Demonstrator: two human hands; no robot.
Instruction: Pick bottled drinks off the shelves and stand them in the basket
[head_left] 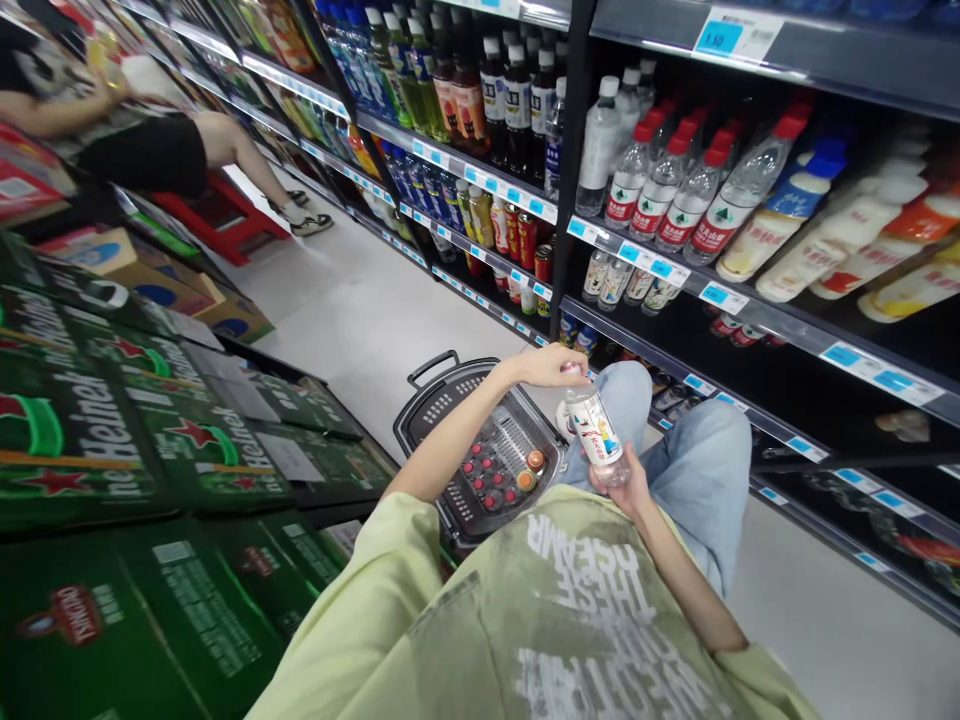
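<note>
From the head view, the left hand (553, 366) has its fingers curled over the cap end of a clear bottle (595, 428), while the right hand (628, 484) cups its base. The bottle tilts between them above the jeans (701, 450), near the right edge of the basket (420, 415), which holds red-capped bottles (489, 478).

Held bottle's label (595, 430): white, multicoloured print
Basket (409, 428): black
Shirt (375, 610): pale green, white lettering
Cartons (67, 440): green, red stars, nine o'clock
</note>
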